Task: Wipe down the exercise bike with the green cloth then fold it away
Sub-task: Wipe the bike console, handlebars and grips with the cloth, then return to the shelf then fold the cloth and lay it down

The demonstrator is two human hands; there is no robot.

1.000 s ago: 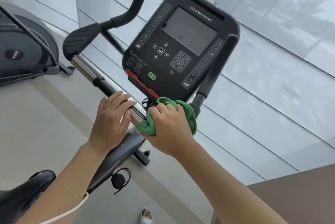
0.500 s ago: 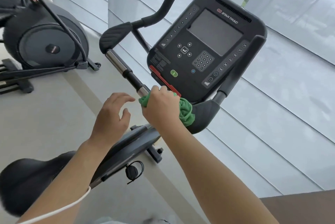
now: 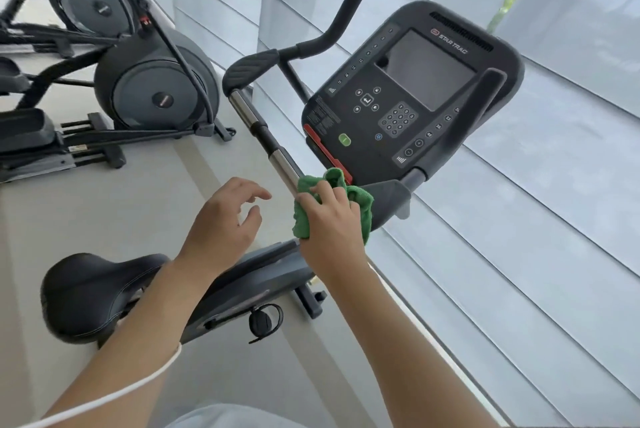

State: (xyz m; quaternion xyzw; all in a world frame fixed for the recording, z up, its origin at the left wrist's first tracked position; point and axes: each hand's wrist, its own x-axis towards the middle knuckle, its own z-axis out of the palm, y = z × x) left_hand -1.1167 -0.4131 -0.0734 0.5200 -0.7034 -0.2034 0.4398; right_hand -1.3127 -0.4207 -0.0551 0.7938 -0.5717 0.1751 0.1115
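Below the Star Trac console [image 3: 408,98], at its 7 o'clock, your right hand [image 3: 330,219] has its grip curled round the bunched green cloth [image 3: 362,200], pressing it against the lower end of the chrome handlebar tube [image 3: 277,154] of the exercise bike [image 3: 242,284]. Your left hand [image 3: 221,223] hovers at 9 o'clock from the cloth, near but not touching the tube, grip loose and spread, holding nothing. The black saddle [image 3: 90,292] sits at 7 o'clock from that hand. An elliptical trainer [image 3: 156,77] stands on the floor at 10 o'clock, well apart. A white cable [image 3: 138,389] crosses your left forearm.
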